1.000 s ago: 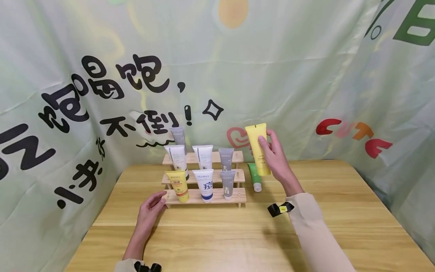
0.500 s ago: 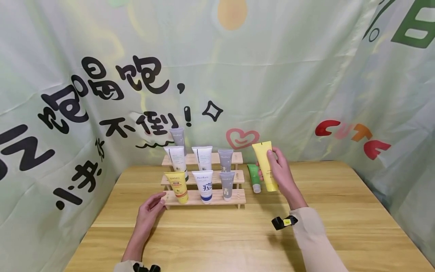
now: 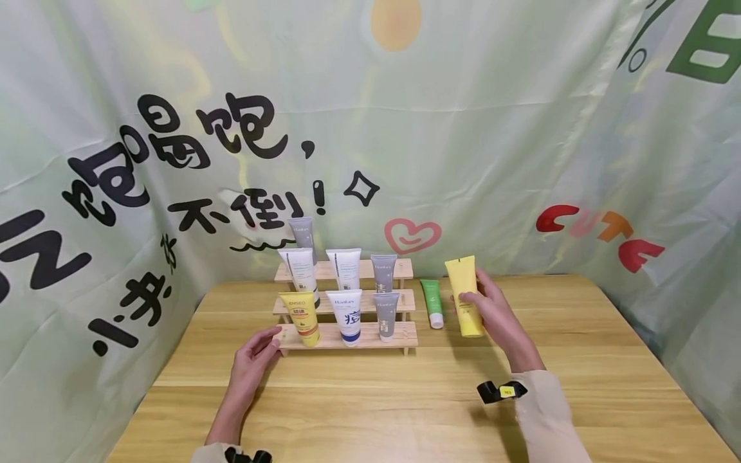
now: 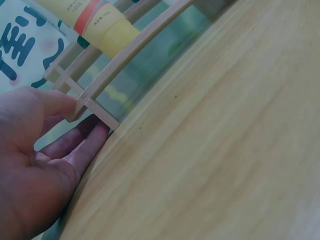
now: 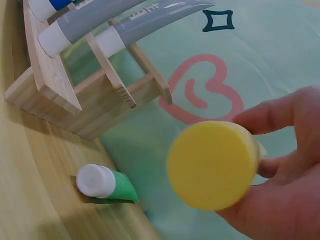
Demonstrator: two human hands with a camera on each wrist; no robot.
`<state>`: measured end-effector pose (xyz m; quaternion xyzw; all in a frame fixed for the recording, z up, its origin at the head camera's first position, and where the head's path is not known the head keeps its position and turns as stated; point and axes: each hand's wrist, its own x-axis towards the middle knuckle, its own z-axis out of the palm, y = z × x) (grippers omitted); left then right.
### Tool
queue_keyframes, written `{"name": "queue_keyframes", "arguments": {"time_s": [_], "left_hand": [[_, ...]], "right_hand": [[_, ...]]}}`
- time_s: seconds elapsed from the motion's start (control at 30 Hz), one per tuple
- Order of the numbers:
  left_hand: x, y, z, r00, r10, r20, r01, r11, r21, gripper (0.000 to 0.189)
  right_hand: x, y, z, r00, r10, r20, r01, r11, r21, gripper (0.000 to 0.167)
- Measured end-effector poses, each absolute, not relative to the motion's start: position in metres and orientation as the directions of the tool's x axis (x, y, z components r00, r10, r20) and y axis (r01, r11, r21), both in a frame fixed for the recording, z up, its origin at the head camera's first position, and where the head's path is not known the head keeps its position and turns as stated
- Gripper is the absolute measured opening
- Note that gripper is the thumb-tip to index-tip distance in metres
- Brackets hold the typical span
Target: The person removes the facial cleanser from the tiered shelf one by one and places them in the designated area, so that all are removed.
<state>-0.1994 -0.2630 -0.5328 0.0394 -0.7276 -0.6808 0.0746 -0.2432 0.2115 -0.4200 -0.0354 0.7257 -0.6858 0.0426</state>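
My right hand [image 3: 502, 318] grips a yellow squeeze tube [image 3: 463, 292], cap downward and crimped end up, right of a green tube [image 3: 432, 303]. The yellow tube's round cap [image 5: 212, 165] faces the camera in the right wrist view, with fingers and thumb on opposite sides. My left hand [image 3: 251, 363] holds the left end of the three-step wooden rack [image 3: 338, 335], its fingers around the front plank's corner and leg. On the front step stand a yellow tube [image 3: 302, 318], a white-and-blue tube [image 3: 345, 316] and a grey tube [image 3: 386, 315].
Two white tubes [image 3: 344, 267] and a grey tube [image 3: 384, 271] stand on the middle step. Another grey tube [image 3: 302, 233] rises at the back left. The green tube lies on the wooden table [image 3: 370, 405]. A printed cloth [image 3: 492, 128] hangs behind.
My right hand has brought the yellow tube down and to the right, past the green tube, and turned it more upright. The left hand stays at the rack's end.
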Motion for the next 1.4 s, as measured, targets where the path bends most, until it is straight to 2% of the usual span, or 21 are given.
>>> {"name": "queue_keyframes", "arguments": {"time_s": [0.13, 0.33, 0.63, 0.8, 0.93, 1.03, 1.23, 1.4], "left_hand": [[-0.2, -0.264, -0.534, -0.984, -0.16, 0.077, 0.065, 0.083, 0.994, 0.039], [-0.2, -0.263, -0.533, -0.985, -0.159, 0.071, 0.058, 0.083, 0.995, 0.038], [-0.2, -0.262, -0.533, -0.987, -0.153, 0.043, 0.032, 0.077, 0.997, 0.037], [-0.199, -0.262, -0.534, -0.987, -0.16, 0.033, 0.02, 0.082, 0.996, 0.038], [-0.2, -0.263, -0.533, -0.986, -0.161, 0.043, 0.029, 0.087, 0.996, 0.039], [-0.2, -0.264, -0.532, -0.987, -0.157, 0.044, 0.031, 0.083, 0.996, 0.039], [-0.2, -0.264, -0.531, -0.988, -0.154, 0.027, 0.017, 0.064, 0.998, 0.041], [-0.2, -0.263, -0.53, -0.989, -0.149, 0.021, 0.012, 0.058, 0.998, 0.041]], "right_hand": [[-0.241, 0.215, -0.426, -0.998, -0.058, -0.025, 0.022, 0.049, -0.999, 0.069], [-0.239, 0.218, -0.436, -1.0, 0.008, -0.025, 0.025, -0.05, -0.998, 0.069], [-0.238, 0.224, -0.453, -0.994, 0.094, -0.062, 0.061, -0.013, -0.998, 0.07], [-0.241, 0.227, -0.458, -0.993, 0.086, -0.08, 0.075, -0.062, -0.995, 0.066], [-0.245, 0.226, -0.458, -0.991, 0.077, -0.108, 0.102, -0.081, -0.991, 0.07], [-0.247, 0.225, -0.46, -0.988, 0.091, -0.122, 0.118, -0.053, -0.992, 0.074], [-0.251, 0.227, -0.474, -0.977, 0.2, -0.07, 0.087, 0.077, -0.993, 0.068], [-0.254, 0.227, -0.483, -0.966, 0.257, -0.029, 0.062, 0.123, -0.99, 0.063]]}}
